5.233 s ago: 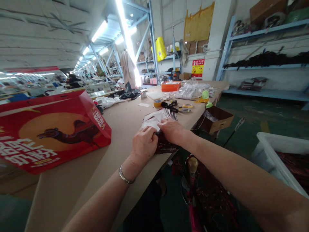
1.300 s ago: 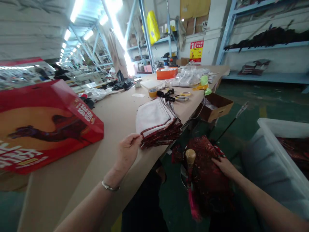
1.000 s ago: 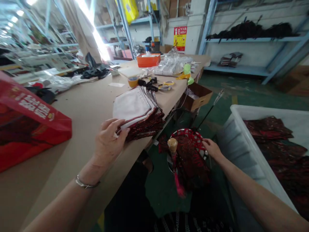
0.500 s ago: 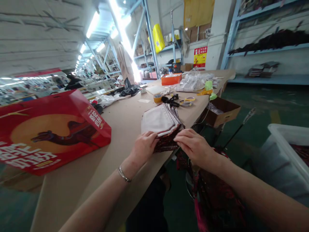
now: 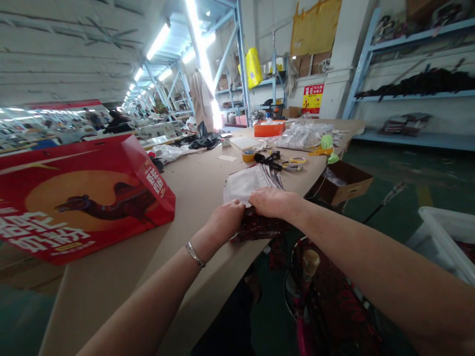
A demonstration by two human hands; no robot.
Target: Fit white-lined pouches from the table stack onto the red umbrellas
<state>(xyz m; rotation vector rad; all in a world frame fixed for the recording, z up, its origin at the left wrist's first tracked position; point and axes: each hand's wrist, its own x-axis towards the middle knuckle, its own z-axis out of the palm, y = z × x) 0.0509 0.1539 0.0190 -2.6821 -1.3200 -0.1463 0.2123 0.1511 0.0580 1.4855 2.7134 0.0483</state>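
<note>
A stack of fabric pieces [image 5: 239, 184], white on top with dark red patterned layers below, lies near the table's right edge. My left hand [image 5: 229, 217] is closed on the stack's near edge, its thumb and fingers pinching the cloth. Right beside it, my right hand [image 5: 272, 201] lies over the top of the stack with curled fingers gripping the same near edge. Between the two hands the top layer's edge is bent, and part of the stack is hidden under my right hand.
A red gift bag [image 5: 111, 198] stands on the left of the table [image 5: 189, 198]. Beyond the stack lie yellow-handled scissors [image 5: 293, 165], a tape roll [image 5: 248, 155] and an orange box [image 5: 269, 128]. A cardboard box [image 5: 345, 183] and a white bin [image 5: 445, 232] are at the right.
My right hand has moved left from the stack's right corner to beside my left hand, covering more of the top. The view has shifted slightly.
</note>
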